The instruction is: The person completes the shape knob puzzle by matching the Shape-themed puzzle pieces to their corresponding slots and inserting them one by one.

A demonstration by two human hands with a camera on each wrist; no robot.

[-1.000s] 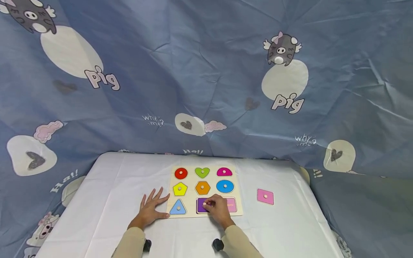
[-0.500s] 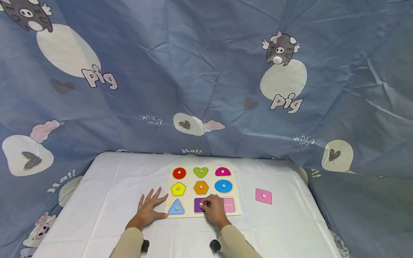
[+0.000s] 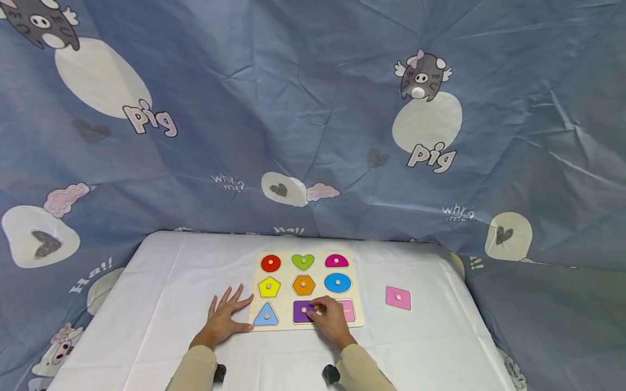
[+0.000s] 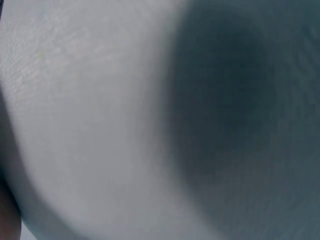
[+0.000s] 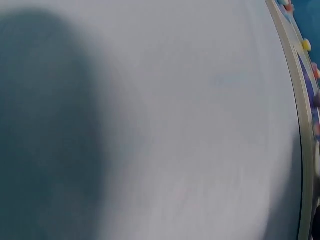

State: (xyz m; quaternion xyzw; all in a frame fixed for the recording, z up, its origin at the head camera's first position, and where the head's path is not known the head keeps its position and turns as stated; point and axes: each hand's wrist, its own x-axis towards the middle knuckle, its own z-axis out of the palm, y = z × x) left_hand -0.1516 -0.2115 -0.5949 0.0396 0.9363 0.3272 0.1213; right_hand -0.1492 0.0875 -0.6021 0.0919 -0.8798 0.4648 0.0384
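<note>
A wooden shape puzzle board lies flat on the white cloth. My left hand rests beside its left edge with fingers spread; the thumb and index finger touch that edge. The purple piece sits in the bottom middle slot, its round knob showing. My right hand is just right of that knob, fingertips apart from it and over the piece's right side. Behind the hand is a pink slot, partly covered. A pink diamond-shaped piece with a knob lies on the cloth right of the board.
Several knobbed pieces sit in the board, among them a light blue triangle and an orange hexagon. The white table cloth surrounds the board, with a blue printed curtain behind. The right wrist view catches the board's edge.
The purple piece has settled level in its slot. My right fingers have let go of its knob and shifted slightly right. My left hand stays at the board's edge.
</note>
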